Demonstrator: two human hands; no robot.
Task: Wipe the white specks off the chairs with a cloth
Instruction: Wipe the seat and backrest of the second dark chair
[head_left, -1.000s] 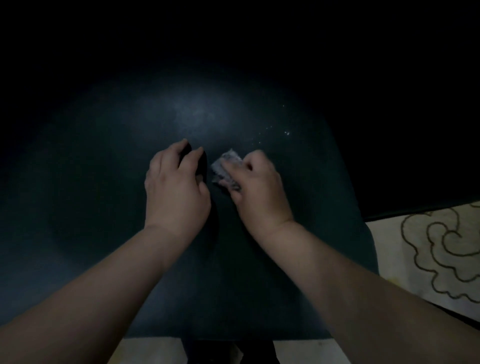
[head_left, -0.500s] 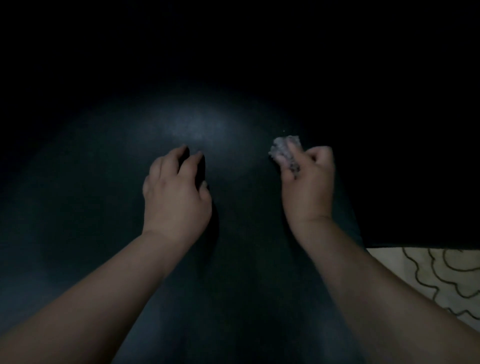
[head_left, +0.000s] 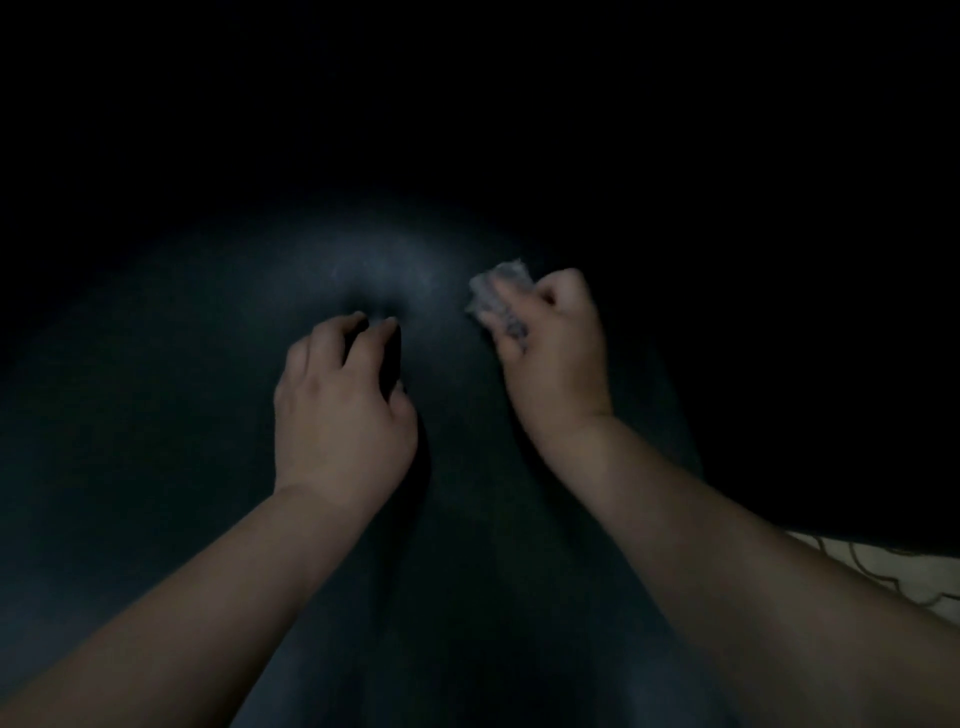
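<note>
Cloth pressed to dark chair seat (head_left: 208, 415).
My right hand (head_left: 558, 353) gripped the crumpled cloth (head_left: 498, 296) at the seat's far right; my left hand (head_left: 343, 410) rested nearby, fingers curled, holding nothing.

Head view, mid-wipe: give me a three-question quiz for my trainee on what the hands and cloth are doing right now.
1. True or false: the left hand holds the cloth.
2. Which hand grips the cloth? A) left B) right C) both
3. Fill in: the left hand's fingertips rest on the dark ____ surface.

Key:
1. False; the left hand is empty, fingers curled onto the chair.
2. B; the right hand clutches it, bunched.
3. chair.
</note>
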